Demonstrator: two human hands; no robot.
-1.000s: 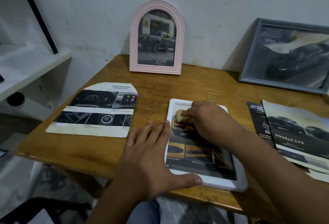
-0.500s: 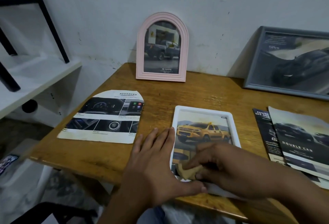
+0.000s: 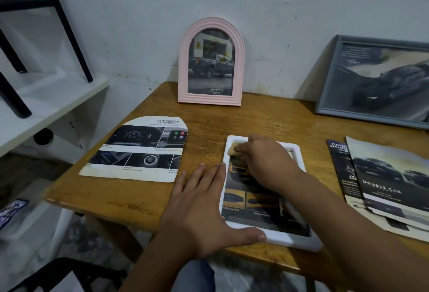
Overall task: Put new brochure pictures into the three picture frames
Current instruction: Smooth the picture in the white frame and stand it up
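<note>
- Pink frame (image 3: pixel 210 63) and grey frame (image 3: pixel 376 82) stood at the table's (image 3: pixel 144 196) back edge, each holding a truck picture: looked done.
- White frame (image 3: pixel 299 239) lay flat at the front edge, picture in.
- My left hand (image 3: pixel 204 208) lay flat, bracing its left rim; my right hand (image 3: pixel 264 161) pinched a tan pad (image 3: pixel 232 148), wiping near its far-left corner.
- Left, I judged: finish wiping, stand it up.

A plain room, likely in a home. A worn wooden table (image 3: pixel 267 119) stands against a scuffed white wall (image 3: pixel 255 1). A white shelf (image 3: pixel 46 103) sits at far left.
</note>
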